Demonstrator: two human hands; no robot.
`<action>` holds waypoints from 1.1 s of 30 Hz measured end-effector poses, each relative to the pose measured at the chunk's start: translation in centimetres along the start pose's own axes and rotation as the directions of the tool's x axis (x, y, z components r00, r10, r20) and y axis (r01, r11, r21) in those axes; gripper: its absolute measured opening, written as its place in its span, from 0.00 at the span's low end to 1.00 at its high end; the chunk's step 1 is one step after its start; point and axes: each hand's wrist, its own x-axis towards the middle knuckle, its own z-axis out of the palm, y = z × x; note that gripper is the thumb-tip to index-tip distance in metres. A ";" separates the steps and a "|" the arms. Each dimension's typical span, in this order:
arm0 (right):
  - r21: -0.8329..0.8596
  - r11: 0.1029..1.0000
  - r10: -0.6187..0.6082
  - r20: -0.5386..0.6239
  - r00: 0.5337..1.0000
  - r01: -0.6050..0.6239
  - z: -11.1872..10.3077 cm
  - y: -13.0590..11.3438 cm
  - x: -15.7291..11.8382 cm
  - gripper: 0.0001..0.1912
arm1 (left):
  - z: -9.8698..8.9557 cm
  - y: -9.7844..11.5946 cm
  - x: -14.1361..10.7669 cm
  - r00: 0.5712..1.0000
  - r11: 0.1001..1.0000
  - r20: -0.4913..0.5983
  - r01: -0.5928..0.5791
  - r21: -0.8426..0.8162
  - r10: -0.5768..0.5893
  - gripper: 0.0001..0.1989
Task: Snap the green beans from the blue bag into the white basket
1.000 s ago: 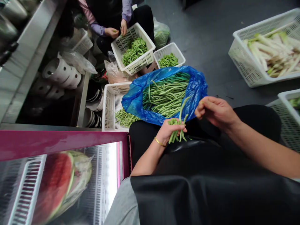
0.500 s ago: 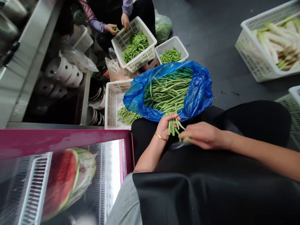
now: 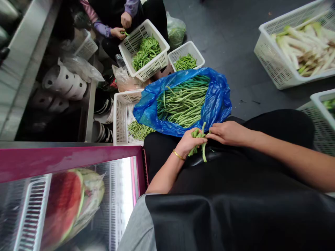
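Observation:
My left hand (image 3: pixel 190 142), with a gold bracelet at the wrist, is closed round a bunch of green beans (image 3: pixel 194 150) above my lap. Close beside it on the right, my right hand (image 3: pixel 227 133) pinches the end of a bean at the bunch. Just beyond both hands lies a blue plastic bag (image 3: pixel 218 94), open at the top and full of long green beans (image 3: pixel 185 101). To its left is a white basket (image 3: pixel 118 116) with cut bean pieces (image 3: pixel 138 130) at its near end.
Another person's hands (image 3: pixel 119 32) hold a bean over a white basket (image 3: pixel 154 71). A smaller bean basket (image 3: pixel 200 62) stands nearby. White-stalked vegetables fill a basket (image 3: pixel 272 66) at right. A magenta-framed cooler (image 3: pixel 70 157) with watermelon is at left.
My right hand has moved up and in against the bunch. The bunch in my left hand has tilted, and one bean now stands across it. The whole view has shifted slightly.

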 end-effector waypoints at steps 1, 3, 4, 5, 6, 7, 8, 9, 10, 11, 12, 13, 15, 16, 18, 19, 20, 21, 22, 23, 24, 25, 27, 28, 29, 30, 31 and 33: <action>0.071 0.997 -0.006 0.095 0.995 -0.001 -0.6 -0.1 0.1 0.21 | 0.0 0.3 -0.1 0.999 0.997 0.025 -0.036 0.066 0.034 0.19; 0.401 0.912 -0.031 0.282 0.959 -0.088 -1.6 -1.1 0.2 0.23 | 0.2 1.2 -0.7 0.984 0.976 0.126 -0.146 0.163 0.126 0.17; 0.607 0.779 -0.059 0.319 0.946 -0.156 -1.9 -1.8 0.3 0.24 | 0.2 1.7 -1.1 0.967 0.961 0.188 -0.206 0.185 0.171 0.16; 0.783 0.587 -0.078 0.305 0.949 -0.203 -2.0 -2.6 0.3 0.25 | 0.1 2.4 -1.6 0.949 0.947 0.235 -0.256 0.192 0.209 0.16; 0.902 0.377 -0.073 0.253 0.965 -0.208 -2.0 -3.3 0.3 0.26 | -0.2 3.1 -2.2 0.936 0.937 0.253 -0.294 0.187 0.244 0.16; 0.964 0.204 -0.048 0.182 0.982 -0.168 -2.0 -3.7 0.3 0.27 | -0.7 4.0 -2.9 0.929 0.928 0.235 -0.328 0.175 0.284 0.16; 0.986 0.110 -0.034 0.128 0.991 -0.124 -1.9 -3.9 0.2 0.26 | -1.6 4.9 -3.7 0.924 0.915 0.174 -0.368 0.164 0.341 0.16; 0.988 0.108 -0.041 0.119 0.992 -0.114 -1.8 -3.7 0.1 0.26 | -2.9 6.0 -4.6 0.908 0.893 0.065 -0.420 0.162 0.415 0.16; 0.971 0.186 -0.067 0.165 0.984 -0.150 -1.6 -3.1 0.1 0.25 | -4.6 7.1 -5.5 0.858 0.855 -0.079 -0.489 0.176 0.507 0.17; 0.925 0.318 -0.081 0.246 0.966 -0.209 -1.4 -2.2 0.0 0.23 | -6.8 8.3 -6.3 0.753 0.800 -0.269 -0.558 0.222 0.600 0.17; 0.838 0.475 -0.072 0.341 0.937 -0.268 -1.2 -1.1 -0.1 0.22 | -9.2 9.6 -7.0 0.587 0.738 -0.455 -0.591 0.326 0.670 0.17; 0.717 0.628 -0.047 0.424 0.905 -0.303 -0.9 0.0 -0.3 0.20 | -11.9 10.8 -7.5 0.382 0.686 -0.591 -0.563 0.460 0.710 0.18; 0.422 0.860 0.031 0.519 0.854 -0.288 -0.3 2.1 -0.4 0.15 | -17.0 12.7 -7.7 0.061 0.686 -0.708 -0.315 0.656 0.704 0.17; 0.272 0.930 0.066 0.536 0.842 -0.247 -0.1 2.9 -0.4 0.14 | -19.2 13.3 -7.5 0.028 0.726 -0.729 -0.120 0.677 0.684 0.17; 0.039 0.987 0.114 0.507 0.854 -0.155 -0.1 3.7 0.1 0.15 | -22.2 14.0 -6.3 0.135 0.712 -0.744 0.222 0.666 0.655 0.25; -0.023 0.992 0.121 0.461 0.879 -0.124 -0.4 3.8 0.7 0.15 | -23.0 14.1 -5.6 0.193 0.682 -0.760 0.345 0.645 0.621 0.30; -0.053 0.994 0.113 0.392 0.913 -0.100 -0.7 3.8 1.5 0.15 | -23.2 14.2 -5.0 0.225 0.652 -0.773 0.429 0.625 0.593 0.34; -0.068 0.995 0.093 0.303 0.948 -0.076 -1.1 3.6 2.6 0.14 | -22.9 14.2 -4.4 0.222 0.633 -0.779 0.475 0.612 0.586 0.37; -0.090 0.994 0.075 0.201 0.977 -0.058 -1.3 3.5 4.0 0.14 | -22.2 14.2 -4.1 0.187 0.626 -0.770 0.481 0.614 0.611 0.37; -0.125 0.991 0.067 0.101 0.993 -0.054 -1.4 3.3 5.5 0.15 | -21.1 14.2 -3.9 0.146 0.627 -0.744 0.447 0.638 0.652 0.36; -0.167 0.984 0.066 0.019 0.998 -0.062 -1.3 3.3 7.2 0.15 | -19.6 14.1 -3.9 0.112 0.628 -0.705 0.373 0.683 0.700 0.34; -0.207 0.975 0.071 -0.036 0.997 -0.077 -0.9 3.3 8.9 0.14 | -17.8 14.0 -4.0 0.095 0.621 -0.660 0.264 0.738 0.745 0.30; -0.249 0.963 0.091 -0.049 0.995 -0.100 0.5 3.5 12.0 0.10 | -13.8 13.2 -4.1 0.178 0.616 -0.602 -0.026 0.787 0.778 0.23; -0.246 0.964 0.097 -0.034 0.995 -0.102 1.1 3.7 13.2 0.08 | -11.7 12.4 -4.0 0.289 0.638 -0.582 -0.163 0.753 0.760 0.19; -0.227 0.969 0.096 -0.027 0.995 -0.099 1.6 3.8 14.1 0.07 | -9.8 11.4 -3.6 0.440 0.682 -0.544 -0.266 0.682 0.715 0.17; -0.190 0.978 0.084 -0.046 0.995 -0.091 1.7 3.8 14.6 0.07 | -8.1 10.1 -3.1 0.579 0.741 -0.496 -0.322 0.590 0.647 0.16; -0.139 0.987 0.063 -0.089 0.994 -0.075 1.5 3.7 14.7 0.08 | -6.7 8.6 -2.3 0.709 0.812 -0.442 -0.328 0.483 0.549 0.17; -0.038 0.999 0.015 -0.215 0.976 -0.024 0.1 2.9 13.5 0.07 | -4.7 5.6 -0.4 0.923 0.952 -0.279 -0.204 0.229 0.265 0.19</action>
